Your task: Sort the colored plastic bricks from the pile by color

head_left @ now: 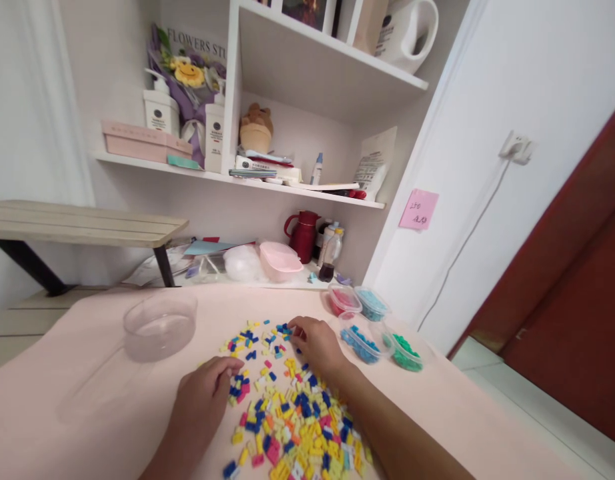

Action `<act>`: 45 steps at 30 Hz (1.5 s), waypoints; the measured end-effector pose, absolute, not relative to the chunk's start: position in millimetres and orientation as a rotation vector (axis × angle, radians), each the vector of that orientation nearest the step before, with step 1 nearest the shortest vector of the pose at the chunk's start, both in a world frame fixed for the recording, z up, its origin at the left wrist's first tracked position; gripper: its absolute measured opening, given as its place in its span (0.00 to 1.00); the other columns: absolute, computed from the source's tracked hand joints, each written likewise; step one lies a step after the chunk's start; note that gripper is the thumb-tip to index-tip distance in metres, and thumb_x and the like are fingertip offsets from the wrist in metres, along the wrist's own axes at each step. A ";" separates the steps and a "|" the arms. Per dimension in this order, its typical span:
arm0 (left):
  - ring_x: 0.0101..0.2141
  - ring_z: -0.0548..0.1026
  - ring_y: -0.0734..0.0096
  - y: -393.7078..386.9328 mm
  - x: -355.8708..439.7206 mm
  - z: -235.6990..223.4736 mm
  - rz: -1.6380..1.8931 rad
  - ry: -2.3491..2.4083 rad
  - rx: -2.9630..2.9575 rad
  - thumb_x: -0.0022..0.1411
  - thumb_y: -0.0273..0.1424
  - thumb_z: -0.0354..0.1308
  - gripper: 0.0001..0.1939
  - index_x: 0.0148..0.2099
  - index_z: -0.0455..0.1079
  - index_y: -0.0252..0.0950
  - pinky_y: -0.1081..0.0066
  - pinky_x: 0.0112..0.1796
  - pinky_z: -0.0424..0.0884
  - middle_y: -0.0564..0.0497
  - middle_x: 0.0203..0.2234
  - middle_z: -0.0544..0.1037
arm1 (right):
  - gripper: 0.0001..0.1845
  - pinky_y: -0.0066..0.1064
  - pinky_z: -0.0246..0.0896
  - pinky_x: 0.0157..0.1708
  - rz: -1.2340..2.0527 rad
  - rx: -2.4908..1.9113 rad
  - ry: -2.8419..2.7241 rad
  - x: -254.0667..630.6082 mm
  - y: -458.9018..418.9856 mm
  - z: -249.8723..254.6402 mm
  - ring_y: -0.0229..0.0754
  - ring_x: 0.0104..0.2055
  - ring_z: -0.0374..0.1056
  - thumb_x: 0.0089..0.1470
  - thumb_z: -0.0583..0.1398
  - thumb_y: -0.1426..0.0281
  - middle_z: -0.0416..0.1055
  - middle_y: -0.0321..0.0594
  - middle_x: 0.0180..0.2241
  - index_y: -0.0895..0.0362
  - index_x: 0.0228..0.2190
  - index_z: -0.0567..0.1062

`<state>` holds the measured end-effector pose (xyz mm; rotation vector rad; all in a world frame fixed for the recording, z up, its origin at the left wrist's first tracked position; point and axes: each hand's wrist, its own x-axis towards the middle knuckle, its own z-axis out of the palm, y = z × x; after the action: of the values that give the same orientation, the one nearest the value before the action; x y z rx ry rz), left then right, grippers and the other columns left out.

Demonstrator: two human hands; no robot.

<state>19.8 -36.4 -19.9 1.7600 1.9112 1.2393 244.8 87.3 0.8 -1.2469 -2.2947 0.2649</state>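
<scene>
A loose heap of small toy building bricks (pixel 307 427) in yellow, dark blue, pink, orange and white spreads across the pink tabletop. My right hand (pixel 315 343) reaches over its far part, fingers bent and drawn together at a few blue bricks (pixel 282 329); its fingertips are partly hidden, so what they hold cannot be made out. At the heap's left edge rests my left hand (pixel 207 390), thumb and forefinger apart, beside a small cluster of dark blue and pink bricks (pixel 240 387). I see nothing held in it.
Clear tubs with sorted bricks stand at the right: red-pink (pixel 343 300), light blue (pixel 371 303), blue (pixel 360 343) and green (pixel 406 353). A clear round bowl (pixel 160 327) sits at left. Behind are shelves (pixel 307 190), a pink container (pixel 281 260) and a red jug (pixel 304 237).
</scene>
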 end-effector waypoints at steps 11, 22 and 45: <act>0.39 0.81 0.65 -37.4 20.7 -19.6 1.213 1.923 1.784 0.61 0.33 0.47 0.17 0.37 0.78 0.42 0.69 0.40 0.75 0.52 0.35 0.84 | 0.07 0.28 0.60 0.35 0.309 -1.276 -2.303 243.4 92.9 -7.0 0.41 0.36 0.69 0.50 0.61 0.74 0.75 0.36 0.33 0.51 0.32 0.78; 0.40 0.81 0.64 -38.5 21.7 -16.6 1.188 1.928 1.758 0.61 0.34 0.47 0.17 0.38 0.78 0.41 0.68 0.41 0.75 0.52 0.36 0.84 | 0.08 0.28 0.60 0.42 0.283 -1.303 -2.369 242.2 87.5 0.6 0.42 0.43 0.69 0.54 0.62 0.70 0.75 0.38 0.39 0.50 0.37 0.81; 0.41 0.81 0.62 -30.5 14.3 -23.9 1.162 1.991 1.710 0.54 0.42 0.47 0.19 0.36 0.79 0.45 0.68 0.42 0.75 0.54 0.36 0.85 | 0.11 0.43 0.52 0.44 -0.289 -1.950 -2.094 325.6 93.8 90.6 0.54 0.47 0.67 0.54 0.57 0.76 0.76 0.52 0.39 0.58 0.33 0.79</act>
<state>14.3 -30.5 -23.9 1.7103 1.9909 1.1620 325.6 93.8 90.6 -1.9496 -2.0936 -0.2894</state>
